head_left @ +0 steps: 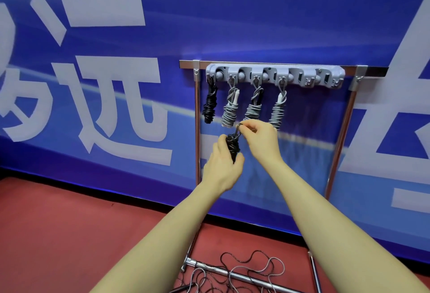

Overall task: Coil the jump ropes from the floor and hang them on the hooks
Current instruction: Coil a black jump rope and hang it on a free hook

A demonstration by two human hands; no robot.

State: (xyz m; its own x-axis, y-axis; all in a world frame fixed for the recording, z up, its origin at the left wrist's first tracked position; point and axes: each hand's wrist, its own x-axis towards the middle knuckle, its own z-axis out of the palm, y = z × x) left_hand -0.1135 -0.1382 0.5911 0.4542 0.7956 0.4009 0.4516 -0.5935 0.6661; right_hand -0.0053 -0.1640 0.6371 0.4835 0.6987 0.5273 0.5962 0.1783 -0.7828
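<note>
My left hand grips a coiled black jump rope round its lower part. My right hand pinches the small loop at the top of that coil. Both hands are below the grey hook rack, which sits on a metal stand's top bar. Several coiled ropes hang from the rack's hooks: a black coil at the far left, then three grey coils, the first, the second and the third. The hooks at the rack's right end hold nothing.
Loose black and grey ropes lie tangled on the red floor over the stand's base bar. The stand's chrome uprights frame the rack. A blue banner wall with white characters is behind.
</note>
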